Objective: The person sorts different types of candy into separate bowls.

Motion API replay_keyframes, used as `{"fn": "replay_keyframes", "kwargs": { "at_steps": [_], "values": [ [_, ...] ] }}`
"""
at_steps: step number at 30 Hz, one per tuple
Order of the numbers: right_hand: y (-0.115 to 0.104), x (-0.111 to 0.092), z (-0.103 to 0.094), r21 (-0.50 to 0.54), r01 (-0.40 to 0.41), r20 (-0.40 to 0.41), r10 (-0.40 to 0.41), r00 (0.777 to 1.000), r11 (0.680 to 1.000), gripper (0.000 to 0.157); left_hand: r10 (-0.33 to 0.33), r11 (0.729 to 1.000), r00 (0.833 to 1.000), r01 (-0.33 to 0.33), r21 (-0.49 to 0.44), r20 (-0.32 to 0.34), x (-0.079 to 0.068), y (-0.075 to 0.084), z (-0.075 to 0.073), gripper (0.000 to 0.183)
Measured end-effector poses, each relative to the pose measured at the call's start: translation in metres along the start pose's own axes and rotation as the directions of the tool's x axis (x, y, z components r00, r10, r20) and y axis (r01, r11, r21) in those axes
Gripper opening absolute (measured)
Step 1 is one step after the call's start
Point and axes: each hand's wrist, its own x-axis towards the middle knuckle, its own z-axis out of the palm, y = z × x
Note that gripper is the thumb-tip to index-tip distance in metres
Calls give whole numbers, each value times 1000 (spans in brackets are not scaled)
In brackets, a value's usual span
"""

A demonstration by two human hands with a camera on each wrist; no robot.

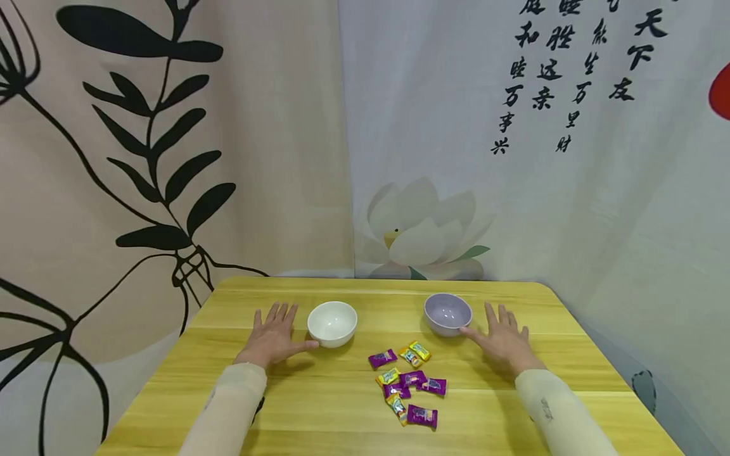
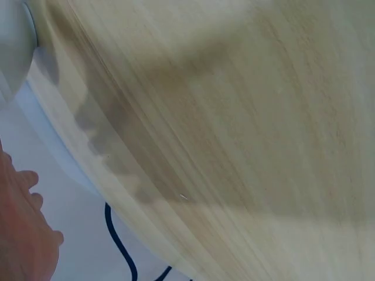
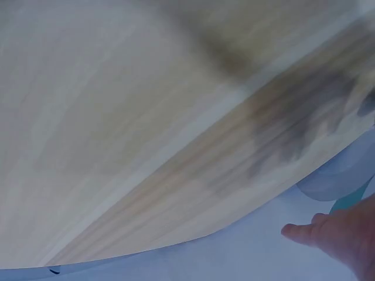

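Note:
My left hand (image 1: 272, 339) is spread with straight fingers, its thumb at the lower left side of a white bowl (image 1: 332, 324). On the other side my right hand (image 1: 502, 342) is spread too, thumb tip at the lower right of a purple bowl (image 1: 447, 314). Whether either thumb touches its bowl is hard to tell. Between and in front of the bowls lie several wrapped candies, some in purple wrappers (image 1: 422, 416), some in yellow ones (image 1: 397, 408). The left wrist view shows part of the left hand (image 2: 26, 228) and the white bowl's edge (image 2: 14, 50); the right wrist view shows part of the right hand (image 3: 340, 234).
Everything stands on a light wooden table (image 1: 319, 411) with rounded far corners. Behind its back edge hangs a printed cloth (image 1: 285, 158) with black leaves, a white lotus and black characters. A dark cable-like line (image 2: 120, 243) shows past the table edge in the left wrist view.

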Motion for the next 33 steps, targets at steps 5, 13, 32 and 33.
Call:
{"fn": "replay_keyframes", "kwargs": {
  "at_steps": [5,13,32,33],
  "values": [
    [-6,6,2,-3,18,-7,-18,1000,1000,113,4,1000,1000,-4,-1,-5,2,1,-1,119],
    [-14,15,7,12,21,7,-21,1000,1000,118,25,999,1000,-26,-36,-11,6,7,-2,119],
    [-37,37,15,170,44,34,-50,998,984,132,148,987,987,-151,-45,-69,18,56,-10,116],
    [-38,37,15,179,40,37,-47,998,983,132,160,986,984,-163,-41,-72,19,60,-10,115]
  ]
}}
